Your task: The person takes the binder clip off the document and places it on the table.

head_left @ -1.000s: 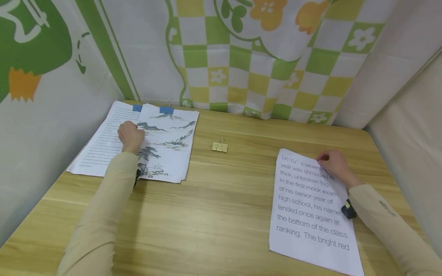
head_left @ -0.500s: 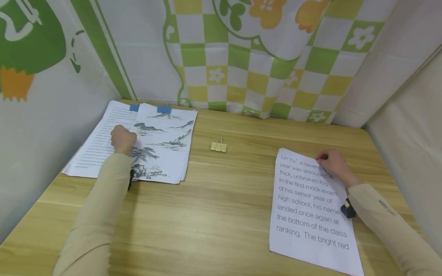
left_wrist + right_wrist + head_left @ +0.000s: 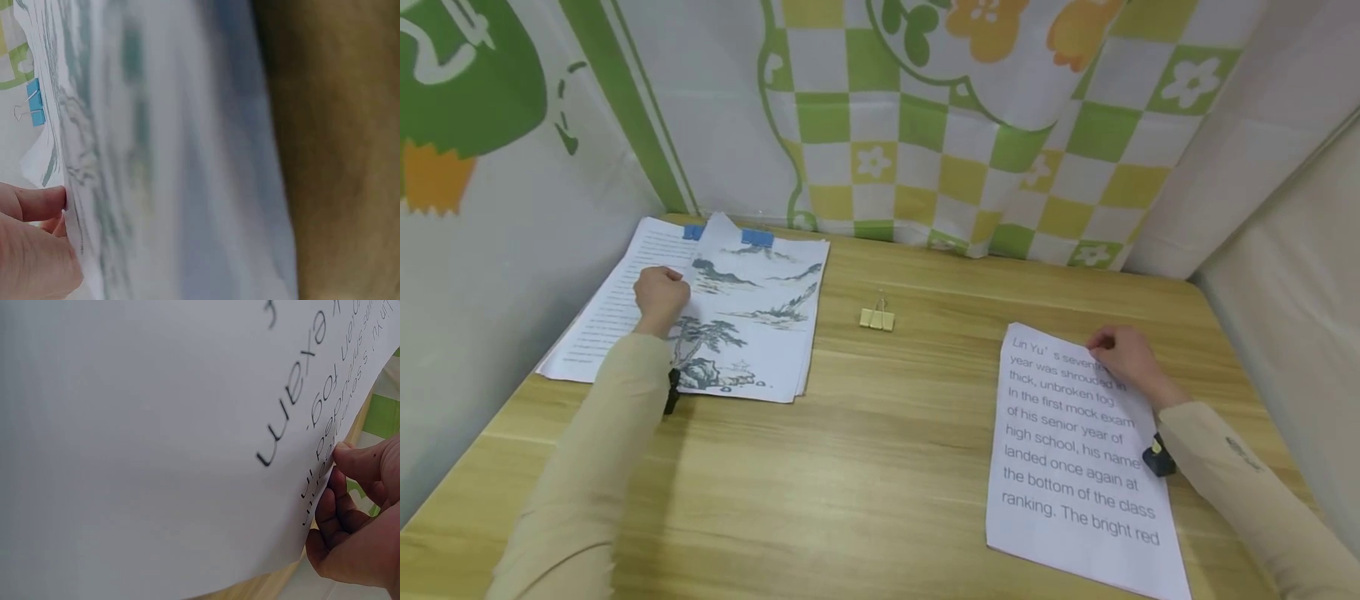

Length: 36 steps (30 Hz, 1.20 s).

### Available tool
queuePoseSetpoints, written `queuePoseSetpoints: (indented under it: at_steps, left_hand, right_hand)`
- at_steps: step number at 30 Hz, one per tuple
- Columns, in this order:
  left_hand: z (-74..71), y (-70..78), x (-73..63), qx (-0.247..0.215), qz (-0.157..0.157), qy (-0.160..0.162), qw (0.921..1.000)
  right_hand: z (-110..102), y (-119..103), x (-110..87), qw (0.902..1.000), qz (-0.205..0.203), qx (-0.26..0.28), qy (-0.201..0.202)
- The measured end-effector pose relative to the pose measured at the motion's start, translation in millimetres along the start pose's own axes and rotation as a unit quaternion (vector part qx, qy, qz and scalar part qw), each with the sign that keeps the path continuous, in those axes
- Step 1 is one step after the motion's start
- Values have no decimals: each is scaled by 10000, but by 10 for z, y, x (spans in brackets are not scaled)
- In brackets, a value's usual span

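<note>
My left hand (image 3: 661,298) pinches the left edge of a sheet with an ink landscape (image 3: 760,312), the top one of a stack at the back left. In the left wrist view the thumb (image 3: 40,203) lies on that edge, and the sheet's top left corner is lifted. A blue binder clip (image 3: 757,238) sits at the top of this stack. At the right, my right hand (image 3: 1127,358) pinches the upper right edge of a stack of large-print text sheets (image 3: 1067,475). The right wrist view shows its thumb on the text side and curled fingers at the edge.
Partly under the landscape stack lies a small-print text stack (image 3: 602,308) with another blue binder clip (image 3: 693,232). A yellow binder clip (image 3: 877,317) stands mid-table between the stacks. A patterned curtain (image 3: 925,125) closes off the back of the wooden table (image 3: 865,467).
My left hand has shifted a little to the left, and the landscape sheet's left edge and top corner have lifted with it. The right hand stays where it was.
</note>
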<state>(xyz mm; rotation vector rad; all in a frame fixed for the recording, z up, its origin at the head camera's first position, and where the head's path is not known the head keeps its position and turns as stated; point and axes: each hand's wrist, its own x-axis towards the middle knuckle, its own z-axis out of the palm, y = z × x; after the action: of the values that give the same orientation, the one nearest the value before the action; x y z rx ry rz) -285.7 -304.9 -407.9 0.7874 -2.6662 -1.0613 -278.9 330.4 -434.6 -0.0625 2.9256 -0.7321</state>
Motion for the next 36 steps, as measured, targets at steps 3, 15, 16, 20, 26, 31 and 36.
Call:
queuePoseSetpoints:
  at_steps: [3, 15, 16, 20, 26, 31, 36]
  left_hand:
    - [-11, -3, -24, -134, -47, -54, 9999]
    - [-47, -99, -200, -798, -942, -716, 9898]
    - [-58, -108, -227, -845, -965, -754, 9889]
    - [-99, -153, -368, -1068, -1131, -974, 9830]
    - [-128, -248, -624, -1076, -1285, -1251, 9779]
    - [-135, -277, -793, -1194, -1050, -1367, 9778]
    - [-92, -263, -898, -1243, -931, -1552, 9756]
  right_hand:
    - [1, 1, -10, 10000, -15, 13, -12]
    - [17, 40, -48, 10000, -40, 33, -60]
    - [18, 45, -48, 10000, -55, 35, -36]
    - [24, 65, -46, 10000, -89, 16, 10]
    - [26, 52, -48, 10000, -50, 24, -59]
    - [24, 28, -35, 10000, -28, 25, -7]
    - [23, 35, -35, 10000, -62, -4, 51]
